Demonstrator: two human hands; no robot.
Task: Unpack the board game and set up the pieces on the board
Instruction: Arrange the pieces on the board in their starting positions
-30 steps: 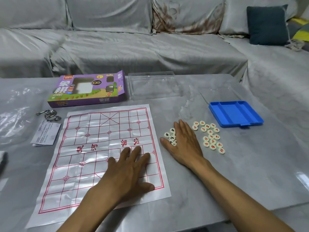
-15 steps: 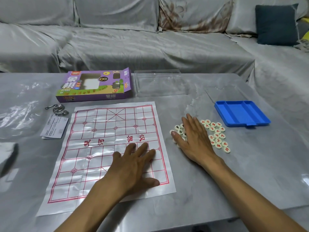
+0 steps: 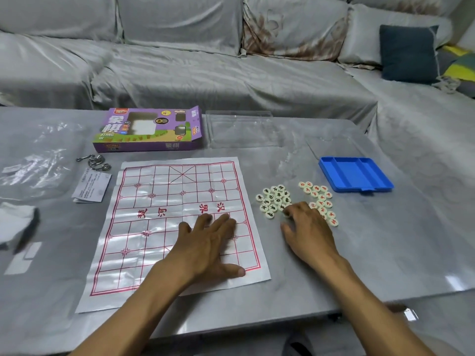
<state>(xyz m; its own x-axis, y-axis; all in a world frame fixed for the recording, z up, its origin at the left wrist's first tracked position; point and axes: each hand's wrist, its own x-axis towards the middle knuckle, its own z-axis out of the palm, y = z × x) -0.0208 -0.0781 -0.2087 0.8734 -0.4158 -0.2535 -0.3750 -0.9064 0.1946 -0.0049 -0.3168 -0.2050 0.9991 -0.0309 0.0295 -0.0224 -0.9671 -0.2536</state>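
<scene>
Since earlier frame: right hand (image 3: 307,228) drawn back, fingers curled among xiangqi pieces (image 3: 276,200) right of centre, grasp unclear. Left hand (image 3: 209,242) flat, open, empty, pinning paper board (image 3: 154,201) against sliding.

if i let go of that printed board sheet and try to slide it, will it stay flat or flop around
Probably floppy: the board sheet looks like thin glossy film with fold creases and wavy glare. It likely slides easily on the smooth table, which may be why the left hand lies flat on it. Lifted by one corner, it would likely sag rather than hold shape.
</scene>
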